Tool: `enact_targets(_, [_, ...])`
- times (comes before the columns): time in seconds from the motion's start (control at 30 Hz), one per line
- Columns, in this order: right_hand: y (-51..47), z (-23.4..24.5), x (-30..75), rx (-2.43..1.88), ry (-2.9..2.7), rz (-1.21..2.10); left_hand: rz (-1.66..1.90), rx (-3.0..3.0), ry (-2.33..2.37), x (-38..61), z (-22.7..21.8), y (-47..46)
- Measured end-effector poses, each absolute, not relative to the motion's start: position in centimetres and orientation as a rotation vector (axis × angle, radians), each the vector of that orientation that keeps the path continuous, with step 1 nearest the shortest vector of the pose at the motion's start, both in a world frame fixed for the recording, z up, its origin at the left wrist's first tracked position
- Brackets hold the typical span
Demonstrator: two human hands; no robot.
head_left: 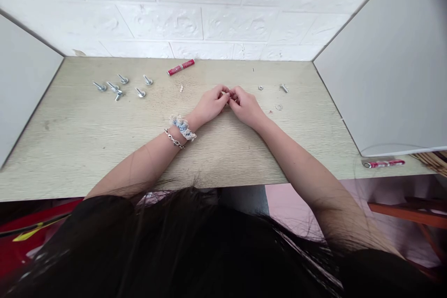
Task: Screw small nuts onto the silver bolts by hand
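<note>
Your left hand (209, 106) and right hand (246, 106) meet mid-desk (216, 158), fingertips (227, 96) pressed together, pinching something small (227, 95); too hidden to tell what. Bolts (141, 93) lie left of them, red tube (180, 67) beyond. Nut (260, 87), lone bolt (284, 88), washer (278, 107) sit right.

A pale wood-grain table (70, 149) holds a cluster of bolts (118, 86), a red tube (180, 67), and, farther right, another bolt (284, 88) near two washers (278, 107).
</note>
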State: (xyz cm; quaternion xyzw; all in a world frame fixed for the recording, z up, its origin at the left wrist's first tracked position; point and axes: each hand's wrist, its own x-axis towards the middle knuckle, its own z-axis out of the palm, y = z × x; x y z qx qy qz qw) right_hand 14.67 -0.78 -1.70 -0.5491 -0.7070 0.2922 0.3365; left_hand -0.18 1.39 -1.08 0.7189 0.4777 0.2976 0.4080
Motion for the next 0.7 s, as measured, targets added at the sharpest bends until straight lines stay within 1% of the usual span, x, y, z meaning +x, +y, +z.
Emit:
enact_targets(0.3, [-0.94, -1.74, 14.49, -1.414, -1.810, 0.768, 0.749, 1.636, 1.194, -0.02, -0.67, 1.36])
enact_targets(0.7, [-0.62, -1.94, 14.58, -1.433, -1.740, 0.794, 0.753, 1.627, 1.187, -0.14, -0.94, 1.62])
